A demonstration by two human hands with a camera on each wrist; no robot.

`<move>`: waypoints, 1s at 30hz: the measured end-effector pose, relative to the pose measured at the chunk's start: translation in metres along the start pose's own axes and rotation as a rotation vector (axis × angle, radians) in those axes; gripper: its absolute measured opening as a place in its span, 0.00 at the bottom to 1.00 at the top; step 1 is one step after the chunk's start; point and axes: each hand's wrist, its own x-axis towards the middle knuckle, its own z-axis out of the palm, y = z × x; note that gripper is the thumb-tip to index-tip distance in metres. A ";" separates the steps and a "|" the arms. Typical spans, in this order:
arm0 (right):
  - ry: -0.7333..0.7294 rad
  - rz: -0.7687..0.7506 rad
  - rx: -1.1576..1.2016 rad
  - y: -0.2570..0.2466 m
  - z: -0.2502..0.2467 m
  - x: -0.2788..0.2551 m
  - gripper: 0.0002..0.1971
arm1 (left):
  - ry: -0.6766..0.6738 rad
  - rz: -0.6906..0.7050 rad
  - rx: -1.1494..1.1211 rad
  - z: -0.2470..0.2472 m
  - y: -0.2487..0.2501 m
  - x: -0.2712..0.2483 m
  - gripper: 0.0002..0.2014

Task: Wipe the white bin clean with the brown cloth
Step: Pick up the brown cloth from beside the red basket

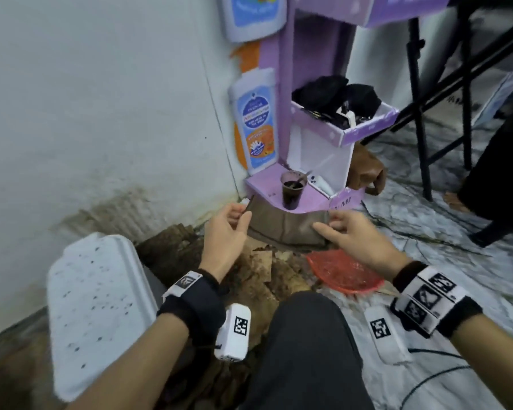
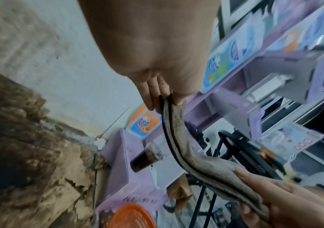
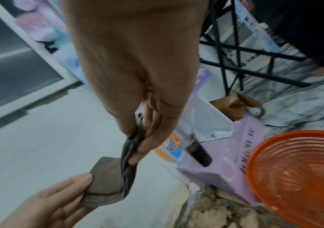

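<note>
The white bin [image 1: 101, 306], speckled with dark spots, lies at the lower left beside my left forearm. The folded brown cloth [image 1: 285, 229] is stretched between both hands, in front of the purple stand. My left hand [image 1: 245, 210] pinches its left corner; in the left wrist view the cloth [image 2: 176, 131] hangs from that pinch [image 2: 164, 98] towards my right hand [image 2: 274, 200]. My right hand [image 1: 326, 224] pinches the right end. In the right wrist view the cloth [image 3: 106, 180] runs from its grip [image 3: 137, 146] to my left hand [image 3: 59, 200]. Neither hand touches the bin.
A purple cardboard stand [image 1: 267, 184] holds a cup of dark liquid [image 1: 292, 192]. An orange mesh basket [image 1: 344, 273] and a pile of dirty brown scraps [image 1: 264, 276] lie below the hands. Black stand legs [image 1: 421, 128] and another person's foot [image 1: 456, 199] are at the right. My knee [image 1: 302, 335] is in front.
</note>
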 end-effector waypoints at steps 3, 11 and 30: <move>-0.064 -0.050 -0.087 -0.046 0.021 -0.005 0.10 | 0.075 -0.002 0.018 -0.057 0.010 -0.020 0.01; -0.358 -0.136 -0.286 -0.157 0.118 -0.030 0.11 | 0.225 -0.113 0.047 -0.197 0.001 -0.088 0.06; -0.506 0.097 -0.628 -0.139 0.287 -0.070 0.18 | -0.040 -0.113 0.478 -0.279 -0.086 -0.060 0.05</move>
